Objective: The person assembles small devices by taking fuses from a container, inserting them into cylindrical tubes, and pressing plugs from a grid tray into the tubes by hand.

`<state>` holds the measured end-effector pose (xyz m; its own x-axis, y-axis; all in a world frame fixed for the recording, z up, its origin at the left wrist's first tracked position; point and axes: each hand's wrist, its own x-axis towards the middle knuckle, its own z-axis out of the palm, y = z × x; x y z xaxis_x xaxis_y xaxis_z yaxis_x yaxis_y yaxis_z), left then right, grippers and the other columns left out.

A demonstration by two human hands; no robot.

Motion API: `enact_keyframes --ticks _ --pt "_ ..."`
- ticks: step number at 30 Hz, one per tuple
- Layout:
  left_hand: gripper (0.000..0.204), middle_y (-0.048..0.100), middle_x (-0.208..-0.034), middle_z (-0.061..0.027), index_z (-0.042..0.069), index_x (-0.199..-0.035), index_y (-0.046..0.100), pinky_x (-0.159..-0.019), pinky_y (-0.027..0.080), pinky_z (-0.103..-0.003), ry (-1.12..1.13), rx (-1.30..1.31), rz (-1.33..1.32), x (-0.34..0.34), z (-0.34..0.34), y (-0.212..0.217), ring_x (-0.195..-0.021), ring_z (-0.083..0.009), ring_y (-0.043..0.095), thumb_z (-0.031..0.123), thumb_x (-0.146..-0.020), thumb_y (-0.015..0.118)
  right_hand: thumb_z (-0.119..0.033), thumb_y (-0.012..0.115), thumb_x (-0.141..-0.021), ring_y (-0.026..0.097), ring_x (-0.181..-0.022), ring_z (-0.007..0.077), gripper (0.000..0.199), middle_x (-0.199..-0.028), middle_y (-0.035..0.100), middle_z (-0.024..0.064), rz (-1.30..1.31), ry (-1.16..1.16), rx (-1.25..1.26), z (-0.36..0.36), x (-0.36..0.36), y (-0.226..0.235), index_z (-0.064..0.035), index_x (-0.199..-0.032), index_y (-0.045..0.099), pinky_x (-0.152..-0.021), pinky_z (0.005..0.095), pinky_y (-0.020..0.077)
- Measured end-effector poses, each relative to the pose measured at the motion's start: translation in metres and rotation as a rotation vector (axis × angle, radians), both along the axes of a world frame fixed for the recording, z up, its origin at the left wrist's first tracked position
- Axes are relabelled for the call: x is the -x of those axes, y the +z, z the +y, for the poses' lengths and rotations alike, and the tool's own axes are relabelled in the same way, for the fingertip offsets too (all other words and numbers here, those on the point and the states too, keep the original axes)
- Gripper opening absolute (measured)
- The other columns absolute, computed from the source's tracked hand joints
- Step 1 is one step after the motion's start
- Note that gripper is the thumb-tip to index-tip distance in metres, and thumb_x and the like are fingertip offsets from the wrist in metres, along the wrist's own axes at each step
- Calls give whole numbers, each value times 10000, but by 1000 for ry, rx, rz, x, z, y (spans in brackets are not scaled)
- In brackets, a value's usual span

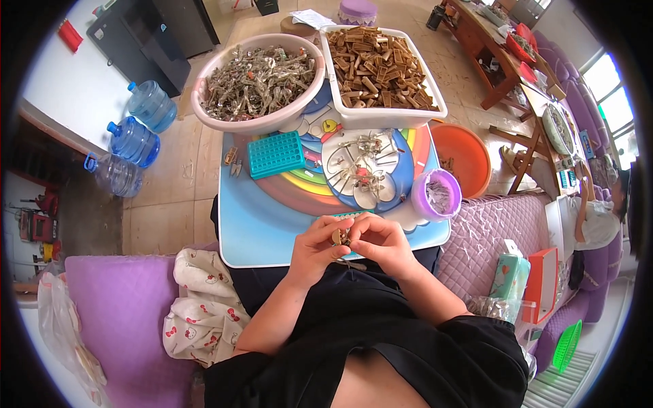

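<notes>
Both hands meet above the near edge of a low table (238,238) with a rainbow-patterned top. My left hand (314,246) is closed on a small brown casing (338,236), thumb and fingers pinching it. My right hand (382,239) presses its fingertips against the same piece; fine parts between the fingers are too small to make out. Just beyond the fingers, a teal-edged tray with pale round spots (354,216) is partly hidden. Farther off, small metal parts with wires (367,170) lie in a loose heap on the tabletop.
At the table's far side stand a pink basin (198,102) of metallic strips and a white tub (391,119) of brown casings. A teal rack (275,154), snips (235,168), a lined purple bucket (418,197) and an orange basin (476,153) surround the work area. Another person (598,221) sits far right.
</notes>
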<state>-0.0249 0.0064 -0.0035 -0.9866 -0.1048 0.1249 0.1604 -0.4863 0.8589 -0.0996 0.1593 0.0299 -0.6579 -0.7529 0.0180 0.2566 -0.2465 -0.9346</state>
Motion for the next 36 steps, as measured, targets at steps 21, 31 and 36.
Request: enact_keyframes --ticks 21,31,36 --pt "289 590 -1099 -126 -11 -1214 461 -881 483 -323 72 73 -168 -2 9 12 -1007 -179 583 120 -957 463 22 504 -859 551 -609 89 540 -584 546 37 182 -6 -425 3 -12 25 -44 -1357 307 -601 241 451" --pt "186 590 -1051 -113 35 -1091 534 -831 534 -360 55 -600 -359 -2 13 8 -979 -223 602 19 -909 505 16 513 -844 500 -574 81 553 -580 522 26 140 -67 -376 4 -15 5 -66 -1356 319 -561 231 415" --pt "174 595 -1039 -110 29 -977 528 -825 527 -337 9 -192 -47 -6 3 -27 -949 -189 600 -71 -835 533 50 517 -824 565 -613 95 558 -645 560 48 265 76 -465 0 -19 5 -65 -1338 332 -595 247 459"
